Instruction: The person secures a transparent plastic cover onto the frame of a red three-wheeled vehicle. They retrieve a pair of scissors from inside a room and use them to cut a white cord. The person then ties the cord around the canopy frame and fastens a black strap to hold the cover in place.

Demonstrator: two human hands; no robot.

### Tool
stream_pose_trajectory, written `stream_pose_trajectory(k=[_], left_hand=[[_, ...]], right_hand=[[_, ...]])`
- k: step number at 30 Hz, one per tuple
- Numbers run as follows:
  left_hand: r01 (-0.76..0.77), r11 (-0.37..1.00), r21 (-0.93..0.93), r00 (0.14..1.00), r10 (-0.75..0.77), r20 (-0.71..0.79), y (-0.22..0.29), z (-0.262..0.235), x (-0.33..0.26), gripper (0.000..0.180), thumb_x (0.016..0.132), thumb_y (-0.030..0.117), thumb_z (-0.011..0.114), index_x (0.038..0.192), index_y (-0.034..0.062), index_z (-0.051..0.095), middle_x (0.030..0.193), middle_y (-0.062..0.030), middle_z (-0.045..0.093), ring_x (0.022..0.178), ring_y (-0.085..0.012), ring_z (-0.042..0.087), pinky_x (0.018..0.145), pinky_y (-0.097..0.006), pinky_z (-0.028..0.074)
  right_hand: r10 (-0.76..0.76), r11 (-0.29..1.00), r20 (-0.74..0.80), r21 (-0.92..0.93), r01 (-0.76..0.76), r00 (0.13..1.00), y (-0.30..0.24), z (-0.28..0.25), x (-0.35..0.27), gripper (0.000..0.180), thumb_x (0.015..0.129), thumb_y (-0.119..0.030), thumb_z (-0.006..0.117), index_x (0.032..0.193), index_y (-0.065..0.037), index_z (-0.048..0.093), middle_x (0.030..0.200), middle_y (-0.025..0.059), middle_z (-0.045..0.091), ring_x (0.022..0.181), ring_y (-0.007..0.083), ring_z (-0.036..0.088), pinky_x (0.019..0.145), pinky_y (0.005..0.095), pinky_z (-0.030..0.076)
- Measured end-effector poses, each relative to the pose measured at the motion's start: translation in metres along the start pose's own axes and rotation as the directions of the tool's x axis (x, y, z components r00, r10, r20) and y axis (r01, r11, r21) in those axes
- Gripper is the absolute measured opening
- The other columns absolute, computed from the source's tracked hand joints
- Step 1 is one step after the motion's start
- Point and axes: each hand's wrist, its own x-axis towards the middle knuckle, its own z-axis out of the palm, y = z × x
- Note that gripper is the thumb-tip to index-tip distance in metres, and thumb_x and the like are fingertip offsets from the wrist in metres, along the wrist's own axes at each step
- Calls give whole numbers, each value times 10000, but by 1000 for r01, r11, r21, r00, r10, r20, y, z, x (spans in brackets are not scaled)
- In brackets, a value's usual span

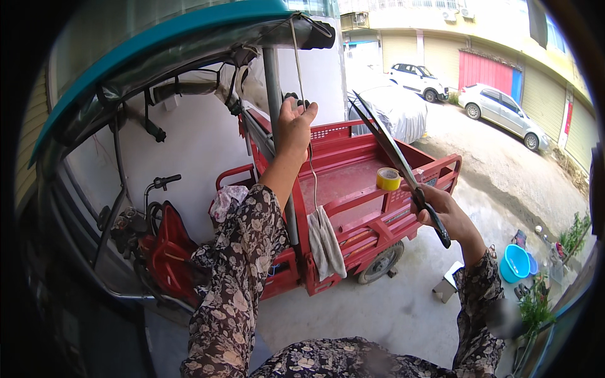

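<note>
My left hand (293, 131) is raised beside the grey canopy post (271, 82). Its fingers are closed round a thin cord (297, 57) that comes down from the canopy edge. Below the hand the cord runs on to a grey cloth (326, 244) draped over the cart's side. Something small and dark shows at the fingertips; I cannot make it out. In my right hand (444, 214) is a long pair of scissors (396, 154), dark handle low, blades pointing up and left with their tips slightly apart. The blades are to the right of the cord, not touching it.
A yellow tape roll (388, 179) rests on the red cargo tricycle (343, 170), behind the scissors. The teal-edged canopy (157, 47) arches over the seat at left. A small stool (448, 282) and a turquoise basin (515, 263) stand to the right. Parked cars (502, 113) line the far lane.
</note>
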Motion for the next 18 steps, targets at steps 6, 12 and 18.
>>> stream_pose_trajectory(k=[6, 12, 18], left_hand=[[98, 959, -267, 985, -56, 160, 50, 7, 7, 342, 923, 220, 585, 1202, 45, 495, 842, -56, 591, 643, -129, 540, 570, -265, 422], [47, 952, -303, 965, 36, 261, 61, -21, 11, 189, 940, 184, 550, 1017, 20, 606, 671, -15, 549, 491, -71, 414, 446, -210, 322], [44, 969, -245, 965, 23, 262, 63, -22, 11, 179, 931, 154, 549, 990, 0, 619, 623, -1, 540, 433, -44, 351, 419, -192, 276]], right_hand=[[-2, 992, 8, -128, 3, 1000, -24, -16, 50, 818, 777, -514, 709, 1304, 54, 447, 1170, 151, 572, 1131, 233, 530, 998, 348, 389], [33, 954, 11, -297, -29, 999, -41, -33, 105, 863, 797, -604, 628, 1313, 63, 445, 1177, 257, 577, 1091, 290, 570, 949, 361, 439], [-177, 907, 72, -376, 191, 982, -63, -30, 149, 746, 841, -626, 556, 1159, 48, 572, 663, 20, 530, 565, 104, 478, 550, 269, 398]])
